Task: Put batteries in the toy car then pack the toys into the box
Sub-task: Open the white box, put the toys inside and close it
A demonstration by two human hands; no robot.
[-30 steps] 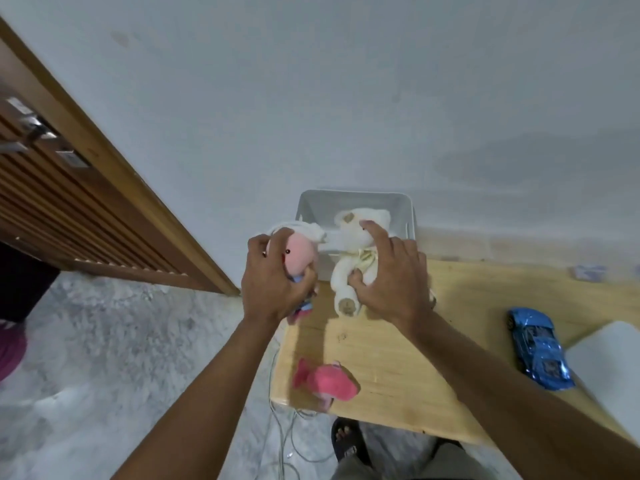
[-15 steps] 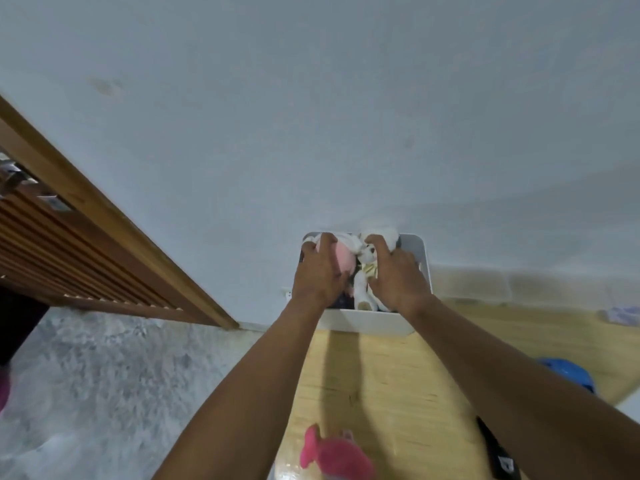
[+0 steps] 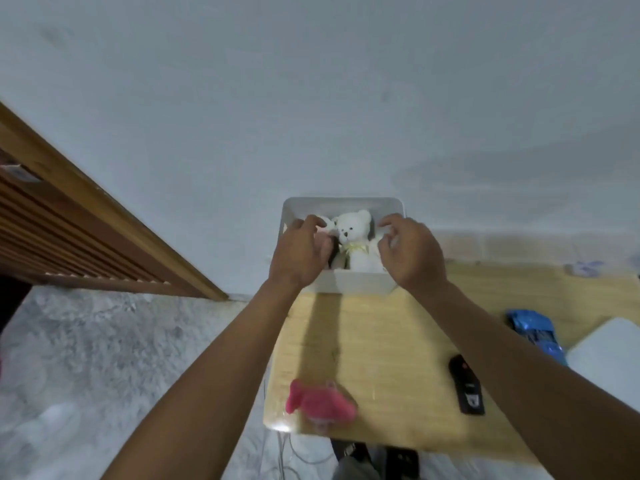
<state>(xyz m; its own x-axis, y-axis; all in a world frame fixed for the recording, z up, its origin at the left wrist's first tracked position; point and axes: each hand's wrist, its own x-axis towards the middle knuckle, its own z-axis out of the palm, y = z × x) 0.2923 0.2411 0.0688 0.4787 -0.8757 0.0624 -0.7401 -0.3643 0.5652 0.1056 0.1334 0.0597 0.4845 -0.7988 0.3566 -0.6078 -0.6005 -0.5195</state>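
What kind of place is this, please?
Probably a room in a home: a light wooden table by a plain pale wall, a slatted wooden door, and a white bear plush in a white plastic box.

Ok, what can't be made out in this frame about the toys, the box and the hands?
Head view only:
The pink-and-white toy in the box: mostly behind the left hand; grip cannot be told.
The blue toy car: partly hidden by the right forearm; battery compartment unseen.
The white object: cut off by the right edge.
The pink plush: blurred, shape unclear.
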